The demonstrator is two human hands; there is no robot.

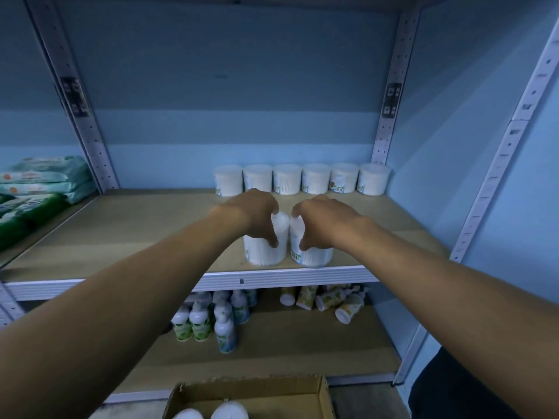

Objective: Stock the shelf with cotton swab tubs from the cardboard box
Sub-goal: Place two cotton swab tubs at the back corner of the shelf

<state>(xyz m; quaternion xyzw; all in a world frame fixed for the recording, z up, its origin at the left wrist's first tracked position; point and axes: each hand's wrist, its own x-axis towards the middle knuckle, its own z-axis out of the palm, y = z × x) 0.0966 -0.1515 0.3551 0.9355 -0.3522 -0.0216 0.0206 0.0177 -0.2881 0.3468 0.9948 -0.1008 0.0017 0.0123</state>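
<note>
Standing side by side at the front edge of the wooden shelf (136,234), just left and right of the frame's centre, two cotton swab tubs are each gripped from above. The left hand (257,217) curls its fingers and thumb around the left tub (266,252); the right hand (323,220) grasps the right tub (311,255) the same way, with a barcode label showing on its lower left side. The two tubs stand upright and nearly touch each other, and both rest on the shelf board just behind its pale metal lip (287,278).

Farther back, against the blue wall (227,86), a row of six tubs (302,179) runs from the centre to the right-hand upright post (390,101), each close against its neighbour.

At the bottom centre of the frame an open cardboard box (251,394) holds the white lids of two more tubs (230,411).

On the lower shelf (302,343), a cluster of upright bottles (211,319) with green labels stands left of centre, and several similar bottles lie tipped over (329,300) to the right.

At the left edge, stacked soft packs (39,182) in pale green and dark green wrapping sit on the neighbouring shelf.
</note>
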